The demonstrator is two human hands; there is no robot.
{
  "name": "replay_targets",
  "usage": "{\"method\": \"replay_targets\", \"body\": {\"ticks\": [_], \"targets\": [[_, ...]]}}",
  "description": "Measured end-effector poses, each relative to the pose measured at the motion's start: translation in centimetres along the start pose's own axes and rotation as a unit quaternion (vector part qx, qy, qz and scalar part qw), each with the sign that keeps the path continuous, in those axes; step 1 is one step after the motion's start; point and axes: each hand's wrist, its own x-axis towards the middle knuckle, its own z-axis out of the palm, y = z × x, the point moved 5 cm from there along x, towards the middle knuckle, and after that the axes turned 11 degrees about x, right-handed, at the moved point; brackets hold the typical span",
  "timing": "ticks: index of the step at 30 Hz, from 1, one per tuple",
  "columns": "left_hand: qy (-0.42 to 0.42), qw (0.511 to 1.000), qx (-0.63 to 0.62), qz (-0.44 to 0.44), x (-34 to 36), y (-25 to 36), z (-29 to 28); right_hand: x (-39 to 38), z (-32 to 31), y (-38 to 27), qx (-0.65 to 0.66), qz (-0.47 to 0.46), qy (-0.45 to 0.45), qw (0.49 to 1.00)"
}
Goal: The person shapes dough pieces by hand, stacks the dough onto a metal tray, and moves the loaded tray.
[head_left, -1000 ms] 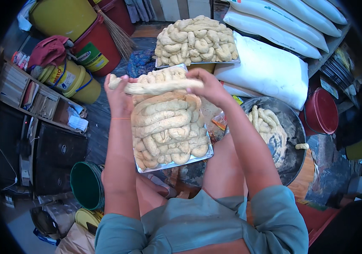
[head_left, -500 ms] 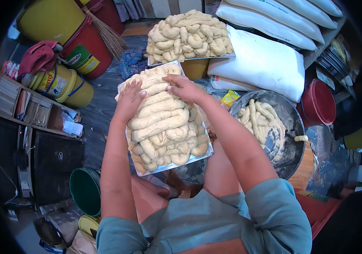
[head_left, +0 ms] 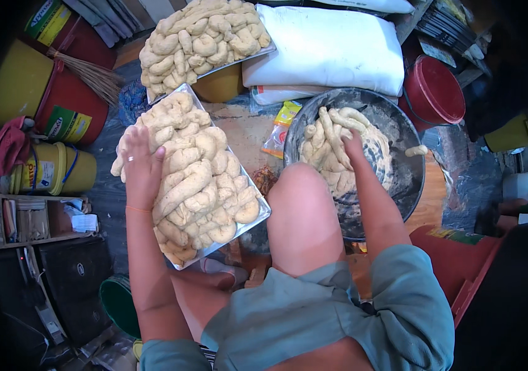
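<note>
My left hand (head_left: 141, 157) rests on the left side of a metal tray piled with pale dough ropes (head_left: 196, 179), its fingers stretched out and a ring on one of them. My right hand (head_left: 351, 144) reaches into a wide, dark, flour-dusted round basin (head_left: 405, 198) at the right, its fingers closed on a dough rope among several coiled ropes (head_left: 325, 154). A short dough piece (head_left: 416, 150) sits on the basin's right rim. Behind the near tray stands a second tray heaped with dough (head_left: 202, 43). My knee is between the near tray and the basin.
White filled sacks (head_left: 322, 52) lie at the back. Red and yellow buckets, a straw broom (head_left: 88, 74) and a wooden cubby shelf (head_left: 23, 219) crowd the left. A lidded red bucket (head_left: 434, 93) stands behind the basin, a red tub (head_left: 455, 260) at lower right, a yellow packet (head_left: 285, 120) between tray and basin.
The dough rope held in both hands a second ago was laid on the tray. My right hand then moved right into the basin; my left stayed on the tray. The view has turned right.
</note>
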Motion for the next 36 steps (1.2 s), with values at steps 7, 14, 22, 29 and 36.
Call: {"method": "replay_targets", "body": {"ticks": [7, 14, 22, 29, 36], "targets": [[-0.035, 0.999, -0.020, 0.010, 0.1, 1.0, 1.4, -9.7, -2.0, 18.7, -0.028, 0.262, 0.018, 0.964], [0.009, 1.000, -0.012, -0.006, -0.5, 2.2, -0.8, -10.6, -0.2, 19.1, 0.068, 0.280, 0.063, 0.956], [-0.016, 0.971, -0.112, 0.210, -1.9, 23.2, -1.2, -6.4, -1.3, 8.7, -0.233, 0.001, 0.087, 0.969], [-0.106, 0.923, -0.185, 0.320, -5.5, 32.6, 3.5, -6.1, -0.9, 6.4, -0.344, 0.107, -0.176, 0.916], [-0.147, 0.924, -0.231, 0.266, -7.2, 29.5, 3.9, -2.6, -7.8, 1.8, 0.443, 0.162, -0.137, 0.871]]}}
